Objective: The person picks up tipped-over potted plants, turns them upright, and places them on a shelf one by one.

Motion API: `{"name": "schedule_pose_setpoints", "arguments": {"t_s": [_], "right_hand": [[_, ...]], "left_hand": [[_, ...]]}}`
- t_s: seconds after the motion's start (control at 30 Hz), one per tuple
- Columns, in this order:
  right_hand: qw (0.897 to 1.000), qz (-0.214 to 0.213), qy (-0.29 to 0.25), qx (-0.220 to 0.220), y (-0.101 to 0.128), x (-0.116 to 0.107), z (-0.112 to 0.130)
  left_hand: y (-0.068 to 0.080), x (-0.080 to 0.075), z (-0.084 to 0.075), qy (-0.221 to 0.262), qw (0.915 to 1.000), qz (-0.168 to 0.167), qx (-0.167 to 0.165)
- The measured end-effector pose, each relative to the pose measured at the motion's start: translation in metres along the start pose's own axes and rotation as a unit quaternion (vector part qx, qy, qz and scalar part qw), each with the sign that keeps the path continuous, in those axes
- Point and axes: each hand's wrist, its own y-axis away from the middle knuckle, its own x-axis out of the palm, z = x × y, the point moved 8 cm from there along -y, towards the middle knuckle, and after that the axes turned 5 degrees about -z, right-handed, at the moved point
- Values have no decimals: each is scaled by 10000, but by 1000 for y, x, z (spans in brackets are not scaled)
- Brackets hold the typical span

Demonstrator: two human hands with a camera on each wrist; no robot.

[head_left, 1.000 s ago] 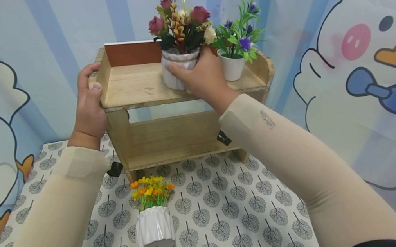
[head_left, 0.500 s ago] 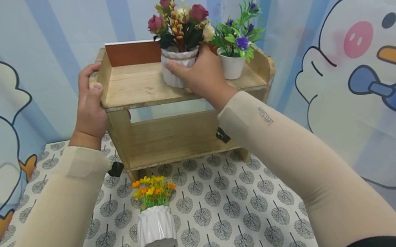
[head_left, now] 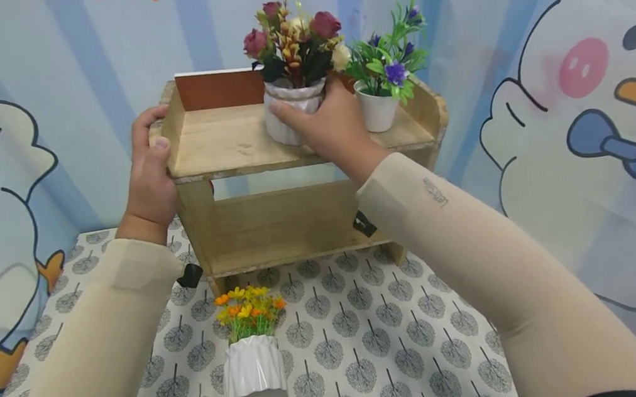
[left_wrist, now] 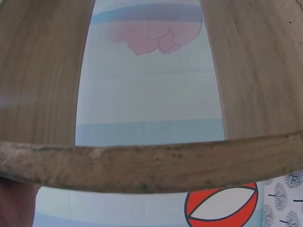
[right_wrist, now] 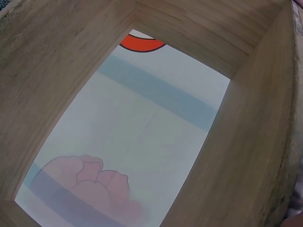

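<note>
On shelf top, your right hand (head_left: pixel 330 125) wraps fingers round rose pot (head_left: pixel 291 117); your left hand (head_left: pixel 149 175) clamps wooden shelf (head_left: pixel 222 145) left edge.

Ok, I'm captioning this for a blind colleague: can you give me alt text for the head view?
A person's right hand grips a white pot of red roses on the top of a small wooden shelf, while the left hand holds the shelf's left edge. A purple-flowered pot stands beside it; an orange-flowered pot sits on the tree-patterned tablecloth below.
</note>
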Motion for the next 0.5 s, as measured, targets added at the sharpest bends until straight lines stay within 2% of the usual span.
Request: {"name": "schedule_pose_setpoints", "arguments": {"t_s": [0.17,0.5], "right_hand": [[10000,50,-13,-31,3,2,0],[9995,249,160,91,13,-5,1]], "left_hand": [[1,-2,-1,116,9999,45,-3],[-1,-3,0,-63,10000,37,-17]]}}
